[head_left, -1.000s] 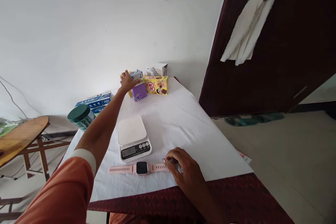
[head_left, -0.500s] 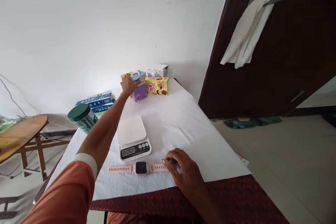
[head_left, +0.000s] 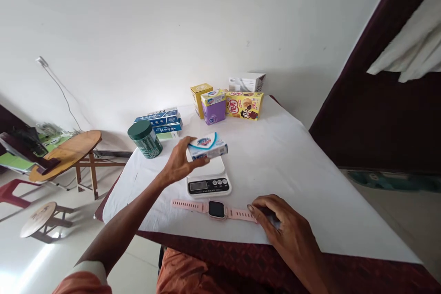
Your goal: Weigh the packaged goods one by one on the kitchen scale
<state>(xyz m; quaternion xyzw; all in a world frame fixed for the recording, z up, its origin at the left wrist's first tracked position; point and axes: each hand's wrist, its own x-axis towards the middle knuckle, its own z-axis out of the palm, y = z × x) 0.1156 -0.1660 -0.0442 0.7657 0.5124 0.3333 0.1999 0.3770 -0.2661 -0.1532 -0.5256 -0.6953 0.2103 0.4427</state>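
My left hand (head_left: 179, 161) grips a small white and blue box (head_left: 208, 145) and holds it just above the platform of a white kitchen scale (head_left: 208, 180). A pink smartwatch (head_left: 216, 209) lies flat on the white sheet in front of the scale. My right hand (head_left: 284, 227) rests on the table with its fingers curled against the right end of the watch strap.
At the far end of the table (head_left: 296, 156) stand a yellow box (head_left: 200, 98), a purple box (head_left: 213, 106), a yellow snack box (head_left: 245, 104) and a white box (head_left: 247, 82). A green-lidded jar (head_left: 145, 138) and blue boxes (head_left: 159, 120) sit left. A wooden side table (head_left: 65, 154) stands further left.
My left hand has lifted the white and blue box off the purple box at the far end and brought it back above the scale. The view has swung left.
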